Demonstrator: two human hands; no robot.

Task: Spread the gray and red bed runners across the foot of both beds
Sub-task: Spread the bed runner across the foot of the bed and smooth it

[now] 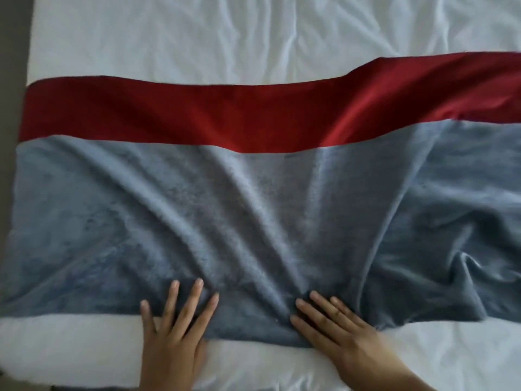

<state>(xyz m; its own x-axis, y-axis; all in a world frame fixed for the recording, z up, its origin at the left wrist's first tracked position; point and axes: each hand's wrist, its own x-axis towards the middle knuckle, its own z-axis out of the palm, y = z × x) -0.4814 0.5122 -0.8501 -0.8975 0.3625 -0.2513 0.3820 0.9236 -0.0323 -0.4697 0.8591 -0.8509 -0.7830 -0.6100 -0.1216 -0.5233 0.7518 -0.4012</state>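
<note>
A bed runner lies across a white bed (197,35), with a wide gray band (169,221) nearest me and a narrower red band (197,114) along its far side. The gray part is wrinkled, with folds running diagonally toward its near edge and a bunched area at the right. My left hand (172,331) lies flat with fingers spread on the runner's near edge. My right hand (338,328) also rests flat, its straight fingers pressing the gray fabric where the folds meet.
White sheet shows beyond the runner and in a strip along the near edge (70,342). The bed's left edge (26,66) borders a dark floor strip. The runner continues out of view to the right.
</note>
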